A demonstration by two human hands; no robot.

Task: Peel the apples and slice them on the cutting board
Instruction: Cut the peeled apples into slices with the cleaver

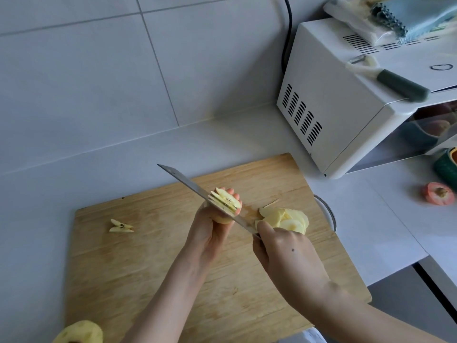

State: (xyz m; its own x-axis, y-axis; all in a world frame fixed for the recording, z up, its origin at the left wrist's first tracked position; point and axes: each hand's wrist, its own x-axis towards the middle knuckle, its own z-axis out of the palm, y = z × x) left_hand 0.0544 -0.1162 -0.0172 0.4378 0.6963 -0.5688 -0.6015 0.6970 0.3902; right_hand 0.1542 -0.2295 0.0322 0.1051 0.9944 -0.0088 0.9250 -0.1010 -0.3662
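Apple slices sit stacked in the curled fingers of the left hand over the cutting board, right hand wrapped round the handle of the knife, blade laid across the stack.

I see the cutting board lying on the surface. Over its middle the left hand holds a stack of apple slices, and the knife in the right hand rests against it. A pile of slices lies to the right on the board, a core piece to the left, and a peeled apple at the near left corner. Behind, to the right, stands the microwave with a peeler on top.
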